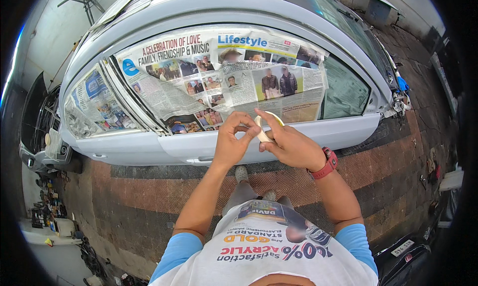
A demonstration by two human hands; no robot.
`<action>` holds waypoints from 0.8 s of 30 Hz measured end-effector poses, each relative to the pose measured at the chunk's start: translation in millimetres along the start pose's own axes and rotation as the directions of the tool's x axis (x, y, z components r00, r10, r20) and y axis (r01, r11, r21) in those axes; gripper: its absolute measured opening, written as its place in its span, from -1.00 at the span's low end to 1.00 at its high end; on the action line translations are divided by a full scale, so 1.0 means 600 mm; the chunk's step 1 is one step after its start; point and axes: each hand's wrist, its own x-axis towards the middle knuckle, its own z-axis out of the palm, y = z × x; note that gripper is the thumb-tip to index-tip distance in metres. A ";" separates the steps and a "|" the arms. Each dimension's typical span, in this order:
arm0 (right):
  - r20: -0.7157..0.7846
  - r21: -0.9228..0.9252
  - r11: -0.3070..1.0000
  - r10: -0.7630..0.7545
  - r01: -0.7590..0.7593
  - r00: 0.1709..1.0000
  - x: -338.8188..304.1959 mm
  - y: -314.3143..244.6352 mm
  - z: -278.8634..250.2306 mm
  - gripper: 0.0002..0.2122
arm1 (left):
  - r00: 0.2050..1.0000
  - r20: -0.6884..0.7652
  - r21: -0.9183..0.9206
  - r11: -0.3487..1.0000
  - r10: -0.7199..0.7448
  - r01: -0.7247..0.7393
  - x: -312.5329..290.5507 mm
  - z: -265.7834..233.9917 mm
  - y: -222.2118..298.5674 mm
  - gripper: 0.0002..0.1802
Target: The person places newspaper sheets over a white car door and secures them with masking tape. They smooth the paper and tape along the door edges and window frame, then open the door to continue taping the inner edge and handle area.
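Note:
A roll of cream masking tape (264, 132) is between my two hands, in front of the car's window. My right hand (293, 145), with a red watch on the wrist, is closed round the roll, its index finger reaching over the top. Thumb and fingers of my left hand (235, 137) are pinched against the roll's left side; whether a loose tape end is between them is too small to tell. Just beyond my hands, newspaper sheets (236, 94) cover most of the side window of a pale grey car (184, 145).
Another newspaper sheet (99, 104) covers the car's left side window. Bare dark glass (343, 91) shows at the right end. Patterned brown matting (144, 186) lies underfoot. Bottles and small items (47, 211) crowd the left side, and a black vehicle part (403, 256) is at lower right.

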 end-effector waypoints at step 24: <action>-0.534 -0.746 0.506 -0.067 -0.432 0.843 0.172 0.089 -0.219 -0.77 | 0.682 -0.443 0.831 0.551 0.582 0.071 0.261 -0.046 -0.019 -0.54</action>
